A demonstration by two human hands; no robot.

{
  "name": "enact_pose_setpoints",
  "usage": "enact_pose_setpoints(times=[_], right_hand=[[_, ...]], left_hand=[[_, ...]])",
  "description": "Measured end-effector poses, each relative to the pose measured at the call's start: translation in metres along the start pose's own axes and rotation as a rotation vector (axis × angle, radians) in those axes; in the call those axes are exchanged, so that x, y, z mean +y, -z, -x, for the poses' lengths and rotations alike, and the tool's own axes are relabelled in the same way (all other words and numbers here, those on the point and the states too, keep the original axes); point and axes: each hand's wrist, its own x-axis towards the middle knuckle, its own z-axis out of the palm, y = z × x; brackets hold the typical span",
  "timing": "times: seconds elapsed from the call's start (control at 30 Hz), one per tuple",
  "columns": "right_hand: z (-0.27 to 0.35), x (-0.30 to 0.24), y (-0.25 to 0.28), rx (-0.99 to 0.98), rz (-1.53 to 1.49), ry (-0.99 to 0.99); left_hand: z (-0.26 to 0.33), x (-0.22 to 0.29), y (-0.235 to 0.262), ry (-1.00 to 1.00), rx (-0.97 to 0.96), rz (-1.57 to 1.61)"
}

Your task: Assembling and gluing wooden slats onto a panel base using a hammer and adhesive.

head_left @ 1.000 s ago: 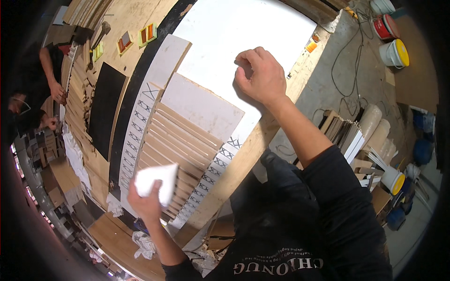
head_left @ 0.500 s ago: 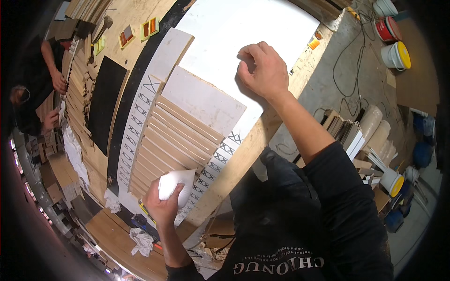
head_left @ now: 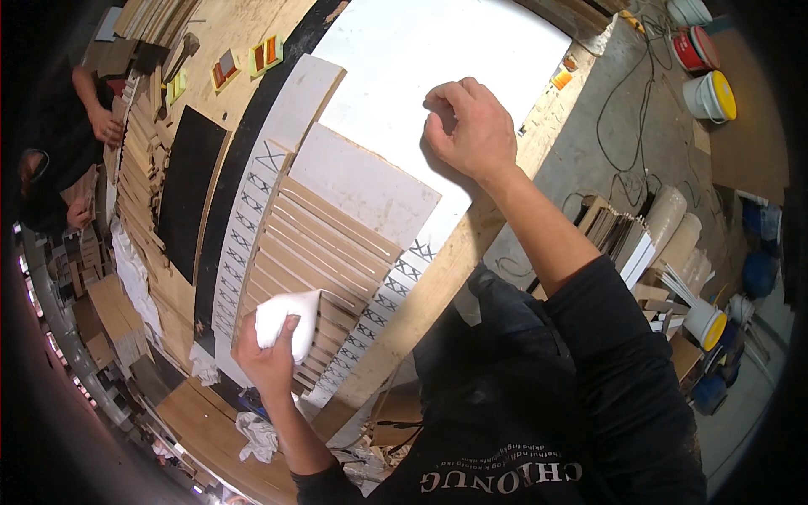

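My left hand (head_left: 268,353) is closed round a soft white squeeze bag (head_left: 295,324) with a pointed corner. It hangs over a row of thin light-brown wooden strips (head_left: 324,231) laid side by side. White lines of what looks like glue run along several strips. Pale border strips with black crossed marks (head_left: 231,257) flank the row on both sides. A pale panel (head_left: 362,178) lies against the row's far end. My right hand (head_left: 473,130) is over the white board (head_left: 429,50), fingers loosely curled, thumb apart, nothing visible in it.
Across the bench, another person's hand (head_left: 105,126) is near stacked wooden sticks (head_left: 143,181). A black panel (head_left: 189,194), a hammer (head_left: 183,55) and small yellow-edged trays (head_left: 266,54) lie there. Buckets (head_left: 711,97) and cables (head_left: 644,109) are on the floor to the right.
My left hand has moved left and slightly away from me with the white bag, uncovering more strips near the right border. My right hand has barely moved. The co-worker's nearer hand has shifted slightly.
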Motion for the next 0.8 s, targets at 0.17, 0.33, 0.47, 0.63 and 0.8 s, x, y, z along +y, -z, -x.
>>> enact_pose_setpoints(times=[0.17,0.33,0.47,0.63,0.8], right_hand=[[0.0,-0.001,0.001,-0.028,-0.011,-0.02],[-0.001,-0.001,0.001,-0.014,0.0,-0.007],[-0.001,-0.002,0.001,-0.065,-0.032,-0.047],[-0.001,0.0,0.003,-0.067,-0.047,-0.049],[0.0,-0.001,0.002,-0.054,-0.033,-0.029]], left_hand=[[-0.016,-0.001,0.002,-0.001,0.024,-0.013],[-0.034,-0.013,0.003,-0.008,0.103,-0.012],[-0.051,-0.024,0.004,0.004,0.152,-0.035],[-0.067,-0.022,0.002,0.044,0.161,0.055],[-0.074,-0.022,0.0,0.044,0.179,-0.018]])
